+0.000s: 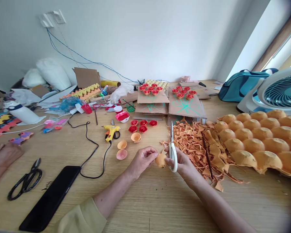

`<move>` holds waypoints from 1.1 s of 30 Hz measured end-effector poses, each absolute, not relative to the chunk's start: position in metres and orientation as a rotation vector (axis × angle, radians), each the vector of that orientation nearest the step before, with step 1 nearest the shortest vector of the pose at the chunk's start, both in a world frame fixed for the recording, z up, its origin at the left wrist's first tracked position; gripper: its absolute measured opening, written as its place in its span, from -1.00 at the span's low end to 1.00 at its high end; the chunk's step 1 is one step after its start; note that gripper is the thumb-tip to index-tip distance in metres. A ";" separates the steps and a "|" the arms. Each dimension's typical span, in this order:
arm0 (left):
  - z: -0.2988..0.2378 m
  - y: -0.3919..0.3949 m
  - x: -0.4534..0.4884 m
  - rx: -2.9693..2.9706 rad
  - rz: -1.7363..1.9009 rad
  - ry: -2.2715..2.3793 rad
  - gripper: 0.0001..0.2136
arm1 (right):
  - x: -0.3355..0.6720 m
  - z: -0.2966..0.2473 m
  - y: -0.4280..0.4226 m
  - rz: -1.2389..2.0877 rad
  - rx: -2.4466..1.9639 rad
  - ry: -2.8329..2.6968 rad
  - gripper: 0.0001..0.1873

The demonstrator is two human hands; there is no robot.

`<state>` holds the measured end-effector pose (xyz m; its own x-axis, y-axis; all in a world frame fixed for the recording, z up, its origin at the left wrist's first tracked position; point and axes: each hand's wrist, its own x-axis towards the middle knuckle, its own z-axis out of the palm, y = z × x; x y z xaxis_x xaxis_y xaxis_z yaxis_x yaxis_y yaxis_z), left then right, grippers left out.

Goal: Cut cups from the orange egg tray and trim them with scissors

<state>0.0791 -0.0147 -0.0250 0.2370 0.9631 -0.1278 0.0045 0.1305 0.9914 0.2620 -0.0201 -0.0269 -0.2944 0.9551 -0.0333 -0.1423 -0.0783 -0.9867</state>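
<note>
Between the fingertips of my left hand (142, 161) is an orange egg-carton cup (160, 160), held just above the table. My right hand (183, 163) grips white-handled scissors (173, 153), blades pointing away from me; its fingertips are also at the cup's right edge. Beyond my left hand lie cut cups: an orange one (122, 144), a pink one (121, 154) and a nested orange one (135, 138). Several red paper-pulp flowers (143, 123) sit behind them. Orange carton scraps (191, 139) are heaped right of the scissors.
An orange egg tray (262, 136) fills the right side, near a white fan (281, 89). A yellow glue gun (111, 132) with a looping black cord, black scissors (26, 181) and a black phone (52, 197) lie left. Another person's hand (7, 155) rests at far left.
</note>
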 end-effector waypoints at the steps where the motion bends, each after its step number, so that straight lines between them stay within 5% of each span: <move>1: -0.026 -0.015 0.080 1.174 0.946 1.080 -0.72 | 0.262 -0.028 -0.020 1.562 -0.980 -1.254 -0.46; 10: -0.040 -0.011 0.078 0.642 1.028 0.873 -0.72 | 0.262 -0.037 -0.017 1.640 -1.007 -1.124 -0.47; 33: -0.049 -0.013 0.071 0.432 0.914 0.595 -0.77 | 0.261 -0.048 -0.016 1.710 -0.925 -0.983 -0.54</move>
